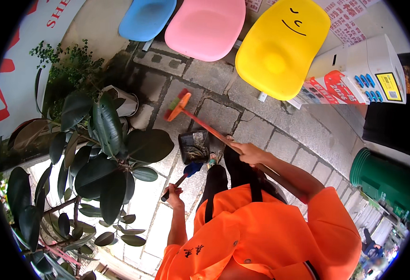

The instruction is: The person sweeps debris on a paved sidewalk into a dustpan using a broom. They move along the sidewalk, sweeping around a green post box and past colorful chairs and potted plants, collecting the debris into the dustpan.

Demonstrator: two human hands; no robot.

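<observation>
In my right hand is the long reddish handle of a broom, its fingers wrapped round it. The broom's orange head with green and red bristles is over the stone paving, ahead and to the left, slightly blurred. My left hand is closed round the dark grip of a long-handled dustpan. The black pan lies near my feet, with the broom head beyond it. Some light debris shows inside the pan, too small to name.
Blue, pink and yellow seats line the far side. A leafy potted plant crowds the left, near a white pot. At right stand a white box-shaped machine and a green bin.
</observation>
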